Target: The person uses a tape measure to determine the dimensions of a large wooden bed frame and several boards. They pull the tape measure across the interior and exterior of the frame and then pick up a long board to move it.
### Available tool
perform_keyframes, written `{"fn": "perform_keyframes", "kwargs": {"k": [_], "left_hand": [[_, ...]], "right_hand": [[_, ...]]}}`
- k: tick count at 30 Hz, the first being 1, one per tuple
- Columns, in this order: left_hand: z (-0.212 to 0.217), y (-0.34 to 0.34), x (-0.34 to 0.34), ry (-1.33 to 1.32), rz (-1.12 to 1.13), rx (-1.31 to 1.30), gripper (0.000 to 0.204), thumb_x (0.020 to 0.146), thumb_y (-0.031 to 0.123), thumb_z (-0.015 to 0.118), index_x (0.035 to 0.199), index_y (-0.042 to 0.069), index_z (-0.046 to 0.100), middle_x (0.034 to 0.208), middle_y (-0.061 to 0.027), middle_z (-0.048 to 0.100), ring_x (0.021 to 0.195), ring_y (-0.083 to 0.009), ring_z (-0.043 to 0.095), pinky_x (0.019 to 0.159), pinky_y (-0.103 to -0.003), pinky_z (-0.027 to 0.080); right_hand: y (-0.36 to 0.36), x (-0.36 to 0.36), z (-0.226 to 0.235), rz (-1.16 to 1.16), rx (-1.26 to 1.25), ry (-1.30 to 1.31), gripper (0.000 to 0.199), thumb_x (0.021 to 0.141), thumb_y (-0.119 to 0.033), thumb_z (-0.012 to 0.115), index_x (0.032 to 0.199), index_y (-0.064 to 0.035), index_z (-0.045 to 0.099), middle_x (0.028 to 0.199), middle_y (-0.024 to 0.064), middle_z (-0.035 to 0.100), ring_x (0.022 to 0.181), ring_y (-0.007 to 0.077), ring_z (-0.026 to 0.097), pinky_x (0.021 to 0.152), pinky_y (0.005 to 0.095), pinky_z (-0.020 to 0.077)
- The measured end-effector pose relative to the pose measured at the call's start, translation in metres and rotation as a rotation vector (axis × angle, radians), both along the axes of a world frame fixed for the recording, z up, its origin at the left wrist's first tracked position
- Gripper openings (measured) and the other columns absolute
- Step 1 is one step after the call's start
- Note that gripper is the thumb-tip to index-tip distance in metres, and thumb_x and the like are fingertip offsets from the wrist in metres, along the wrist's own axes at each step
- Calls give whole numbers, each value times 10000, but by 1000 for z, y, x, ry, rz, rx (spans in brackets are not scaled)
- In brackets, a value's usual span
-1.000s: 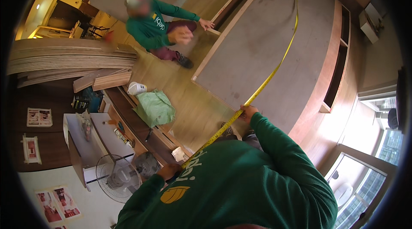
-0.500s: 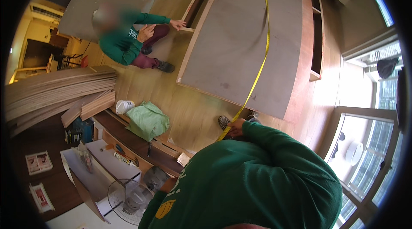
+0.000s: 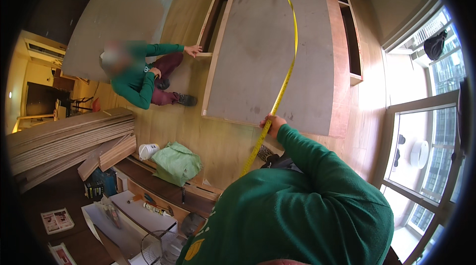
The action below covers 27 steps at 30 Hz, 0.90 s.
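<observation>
My right hand [image 3: 273, 124] is closed round the blade of a yellow tape measure [image 3: 285, 84] by the near edge of a large grey board [image 3: 258, 41]. From there the blade runs away over the board in a curve, its far end bent near the top. Toward me it slants down and disappears behind my green-sleeved body, so the tape's case is hidden. My left hand is out of sight. Beneath the tape, one of my patterned shoes [image 3: 265, 154] shows on the floor.
A person [image 3: 134, 74] crouches at the left, one hand on the wooden frame [image 3: 214, 24] beside the board. Stacked wooden planks [image 3: 74, 133], a white bucket [image 3: 148, 151], a green sack [image 3: 176, 163] and a wire-guarded fan [image 3: 163, 245] lie left. A glass door [image 3: 421, 151] stands right.
My right hand has reached forward from my body to the board's near edge, holding the tape. The tape's far end has swung left. The crouching person's raised hand has dropped.
</observation>
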<state>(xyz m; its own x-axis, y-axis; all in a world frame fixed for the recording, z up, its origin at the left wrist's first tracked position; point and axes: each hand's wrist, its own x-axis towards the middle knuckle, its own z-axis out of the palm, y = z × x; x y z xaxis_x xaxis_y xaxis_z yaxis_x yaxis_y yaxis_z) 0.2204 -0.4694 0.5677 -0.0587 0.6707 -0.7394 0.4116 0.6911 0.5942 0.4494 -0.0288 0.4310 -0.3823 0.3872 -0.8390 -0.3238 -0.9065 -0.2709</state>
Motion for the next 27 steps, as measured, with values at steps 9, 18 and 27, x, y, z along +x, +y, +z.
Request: {"fn": "perform_keyframes", "kwargs": {"k": [9, 18, 27], "left_hand": [[-1, 28, -6, 24, 10, -16, 372, 826, 258, 518, 1057, -27, 584, 1026, -249, 606, 943, -362, 589, 840, -380, 459], [6, 37, -13, 34, 25, -51, 373, 826, 255, 518, 1061, -28, 582, 1036, -247, 603, 951, -358, 586, 848, -373, 456], [2, 42, -14, 28, 21, -50, 374, 826, 252, 518, 1066, -28, 581, 1045, -245, 600, 960, -354, 583, 855, -367, 453]], "right_hand": [[-65, 4, -37, 144, -198, -76, 285, 940, -325, 454, 910, -42, 471, 784, 130, 591, 757, 344, 629, 648, 527, 507], [-72, -11, -36, 151, -163, 37, 291, 952, -345, 430, 981, -58, 467, 843, 151, 601, 812, 313, 612, 733, 481, 495], [-10, 11, -20, 52, -74, -73, 229, 945, -277, 460, 994, -56, 488, 834, 123, 613, 754, 273, 638, 685, 433, 536]]}}
